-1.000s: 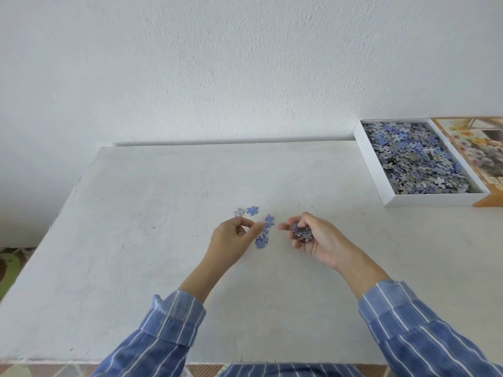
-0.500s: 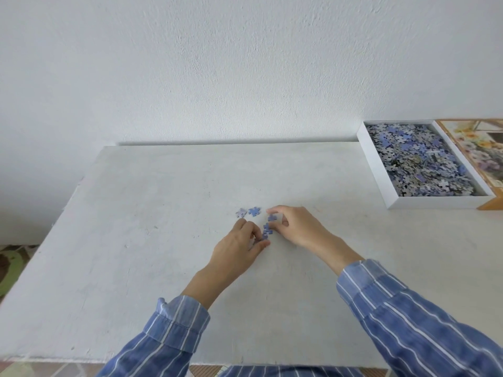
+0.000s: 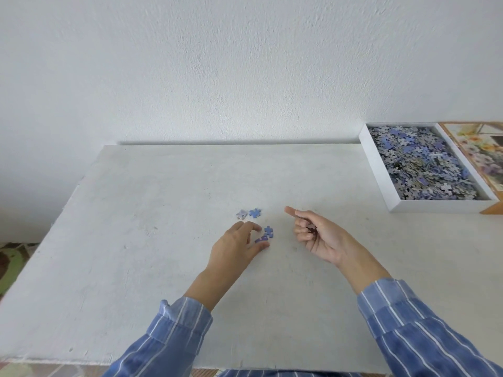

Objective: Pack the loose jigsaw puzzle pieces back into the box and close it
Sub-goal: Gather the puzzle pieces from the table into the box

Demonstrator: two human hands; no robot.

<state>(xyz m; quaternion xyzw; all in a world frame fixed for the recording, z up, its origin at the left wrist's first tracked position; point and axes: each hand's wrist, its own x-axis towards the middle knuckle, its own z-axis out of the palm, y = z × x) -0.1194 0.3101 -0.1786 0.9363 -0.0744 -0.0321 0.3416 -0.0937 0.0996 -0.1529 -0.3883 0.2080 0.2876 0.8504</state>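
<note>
Worktop (image 3: 136, 240) standing against white wall (image 3: 217, 63).
Box (image 3: 435, 206) lying at two o'clock; left hand (image 3: 236, 248) pinching a piece (image 3: 261, 239), right hand (image 3: 321, 238) curling round pieces (image 3: 310, 227).

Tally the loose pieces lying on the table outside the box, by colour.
Pale piece: 1
Blue pieces: 3, one pinched by the left hand
Total: 4, leaving out the held pieces in the right hand
</note>
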